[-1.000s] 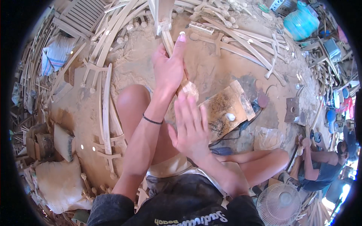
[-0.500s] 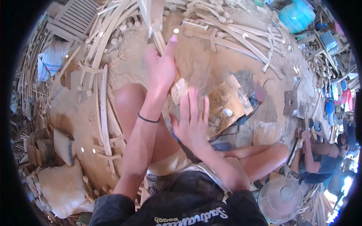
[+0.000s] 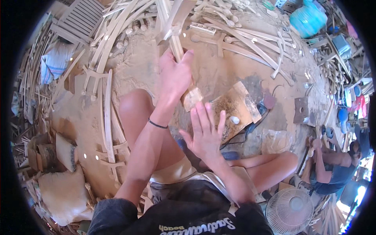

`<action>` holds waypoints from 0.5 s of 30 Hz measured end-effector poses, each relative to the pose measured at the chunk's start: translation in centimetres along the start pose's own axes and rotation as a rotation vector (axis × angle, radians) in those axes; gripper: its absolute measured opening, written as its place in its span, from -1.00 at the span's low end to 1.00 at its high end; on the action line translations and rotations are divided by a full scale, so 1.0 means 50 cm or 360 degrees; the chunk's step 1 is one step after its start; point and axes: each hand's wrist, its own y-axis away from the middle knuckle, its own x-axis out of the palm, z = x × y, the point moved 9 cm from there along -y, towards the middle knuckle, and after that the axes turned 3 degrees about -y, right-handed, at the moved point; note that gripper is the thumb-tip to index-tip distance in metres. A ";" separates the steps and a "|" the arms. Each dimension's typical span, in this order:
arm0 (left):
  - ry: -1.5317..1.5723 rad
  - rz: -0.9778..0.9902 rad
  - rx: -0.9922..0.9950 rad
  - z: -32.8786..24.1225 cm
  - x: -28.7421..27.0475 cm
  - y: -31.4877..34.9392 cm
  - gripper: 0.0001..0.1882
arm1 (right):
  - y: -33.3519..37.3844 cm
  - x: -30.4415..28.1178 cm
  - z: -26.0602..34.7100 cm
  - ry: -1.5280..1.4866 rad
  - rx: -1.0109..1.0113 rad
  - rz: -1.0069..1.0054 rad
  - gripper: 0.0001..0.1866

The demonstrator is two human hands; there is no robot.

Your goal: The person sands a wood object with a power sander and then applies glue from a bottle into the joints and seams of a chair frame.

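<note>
- At the far middle of the scene, we find a wooden sword (image 3: 177, 47) held aslant, its blocky knob (image 3: 192, 99) toward us and its crosspiece (image 3: 179, 17) on the far side.
- Our left hand (image 3: 175, 75) grips the handle (image 3: 178, 53) between these two, fingers wrapped around the wood, thumb (image 3: 188, 56) on the right.
- Our right hand (image 3: 205, 135) lies nearer, fingers spread and holding nothing; the tips are just beside the knob, and we cannot tell whether they touch it.
- To the right, we note a stained board (image 3: 246, 98) bearing a small white lump (image 3: 234, 120).
- We judge the sword stiff and fairly light, though its far end should weigh downward.
- Its bare surface looks dry; we expect little slipping unless dust lies on it.
- We judge the handle the surest hold, the knob a second support, and the crosspiece's thin ends the likeliest to chip.
</note>
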 end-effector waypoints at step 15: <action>0.0186 0.0094 0.0083 -0.010 0.019 0.012 -0.77 | -0.099 -0.091 -0.111 -0.0856 0.0326 -0.0027 -0.28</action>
